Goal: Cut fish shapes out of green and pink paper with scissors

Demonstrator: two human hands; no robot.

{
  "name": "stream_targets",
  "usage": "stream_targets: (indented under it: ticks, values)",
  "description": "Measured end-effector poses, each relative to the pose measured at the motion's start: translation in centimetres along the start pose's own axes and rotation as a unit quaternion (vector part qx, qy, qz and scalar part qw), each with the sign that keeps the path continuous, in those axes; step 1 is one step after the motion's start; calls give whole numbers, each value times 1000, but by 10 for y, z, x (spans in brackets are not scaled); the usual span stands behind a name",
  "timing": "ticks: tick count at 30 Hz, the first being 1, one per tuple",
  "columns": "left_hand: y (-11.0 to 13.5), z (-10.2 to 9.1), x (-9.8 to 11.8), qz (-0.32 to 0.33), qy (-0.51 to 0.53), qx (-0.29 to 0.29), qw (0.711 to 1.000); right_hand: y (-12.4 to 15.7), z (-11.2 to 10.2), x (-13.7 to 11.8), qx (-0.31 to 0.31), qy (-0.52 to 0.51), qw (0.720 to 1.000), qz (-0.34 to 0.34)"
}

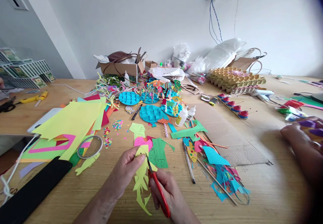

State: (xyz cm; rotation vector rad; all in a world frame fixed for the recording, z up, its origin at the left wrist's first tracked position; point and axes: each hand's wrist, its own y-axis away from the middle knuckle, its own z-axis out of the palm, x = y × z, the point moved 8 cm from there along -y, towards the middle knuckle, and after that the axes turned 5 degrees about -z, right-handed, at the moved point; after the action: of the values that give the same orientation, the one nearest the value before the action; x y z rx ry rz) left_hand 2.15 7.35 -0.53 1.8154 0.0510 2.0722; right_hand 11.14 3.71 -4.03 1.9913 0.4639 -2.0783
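Observation:
My left hand (pixel 127 168) pinches a yellow paper cutout (pixel 142 171) between thumb and fingers, near its top. Ragged strips hang from the paper's lower end. In my right hand (pixel 168 187) are red-handled scissors (pixel 160 195), their dark blades against the paper's right edge close to my left thumb. Just beyond my hands lie a green paper piece (pixel 158 155) with drawn outlines, a pink paper piece (pixel 143 142) and a pale yellow-green piece (pixel 137 128). A small yellow-green paper fish (pixel 87 164) rests to the left, beside a roll of tape (pixel 78 150).
Stacked coloured paper (pixel 73 113) lies left, near a long black object (pixel 37 190). Blue discs (pixel 151 113), glue bottles (pixel 181 117) and egg cartons (pixel 237 77) stand farther back. Cardboard (pixel 227 136) and blue scraps (pixel 227 180) are right. Another person's hand (pixel 297 138) holds a purple-and-yellow item.

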Motion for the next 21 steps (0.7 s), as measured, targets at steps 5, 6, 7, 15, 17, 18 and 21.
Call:
stream_targets:
  ticks: [5,6,7,15,17,18,21]
  values:
    - [1,0,1,5,15,6,1000,0,-1,-2,1,17,1000,-9]
    - [1,0,1,7,16,5,1000,0,-1,-2,2,20,1000,-9]
    - [1,-1,1,8,16,5,1000,1,-2,-2,3,23,1000,-10]
    - [-1,-10,4,12,-22,24,999,0,0,3,-1,35,999,-11]
    - [-1,-10,5,16,-32,25,999,-1,1,3,-2,19,1000,-2]
    - [-1,-9,5,16,-36,23,999,-2,2,3,-2,14,1000,2]
    - [0,-7,6,18,-40,21,999,-2,3,1,-2,13,1000,4]
